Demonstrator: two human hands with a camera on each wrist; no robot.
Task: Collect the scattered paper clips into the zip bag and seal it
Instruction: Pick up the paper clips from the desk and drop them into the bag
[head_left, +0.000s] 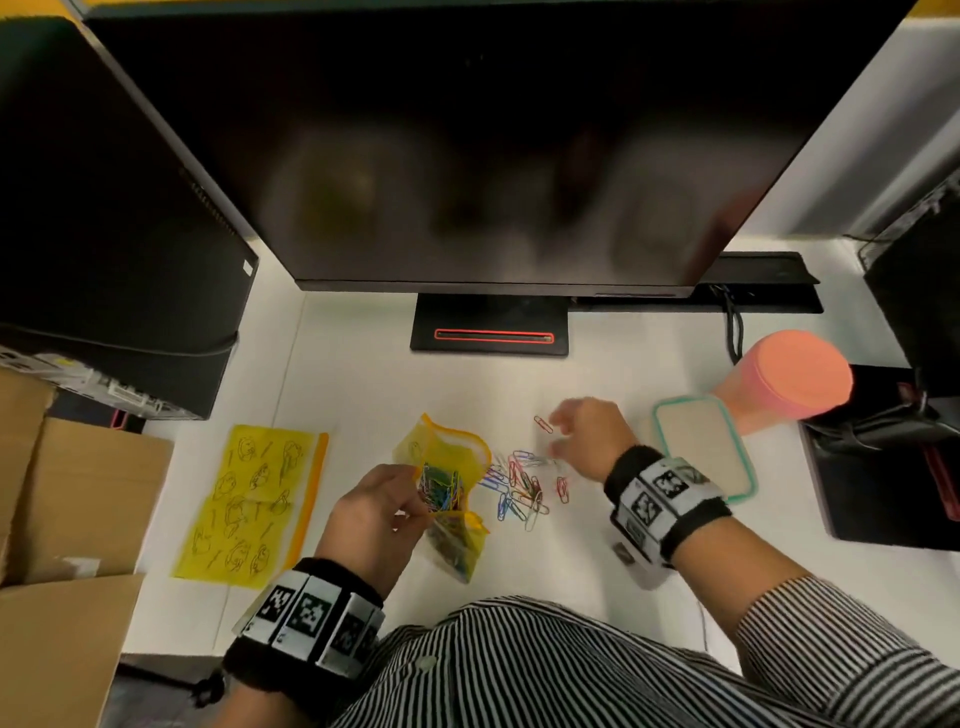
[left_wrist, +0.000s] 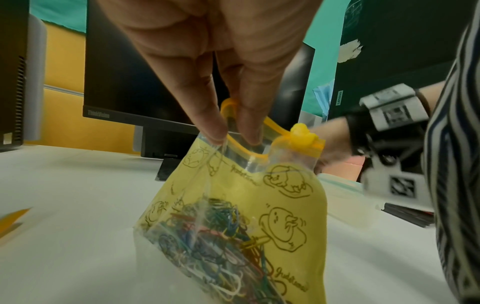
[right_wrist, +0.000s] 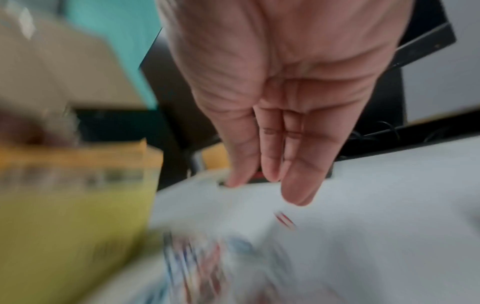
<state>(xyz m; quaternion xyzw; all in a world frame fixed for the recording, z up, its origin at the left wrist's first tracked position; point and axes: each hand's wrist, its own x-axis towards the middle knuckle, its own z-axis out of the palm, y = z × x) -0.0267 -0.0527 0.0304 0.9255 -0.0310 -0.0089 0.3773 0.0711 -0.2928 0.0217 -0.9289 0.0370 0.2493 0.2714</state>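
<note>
A yellow printed zip bag stands on the white desk with its mouth open and many coloured paper clips inside. My left hand pinches the bag's orange zip rim between finger and thumb. A loose heap of paper clips lies just right of the bag. One red clip lies apart, farther back. My right hand hovers over the heap near that red clip, fingers straight and together, holding nothing that I can see. The right wrist view is blurred.
A second flat yellow zip bag lies at the left. A monitor and its stand are behind. A teal-rimmed lid and a pink cup sit at the right; cardboard boxes are at the left edge.
</note>
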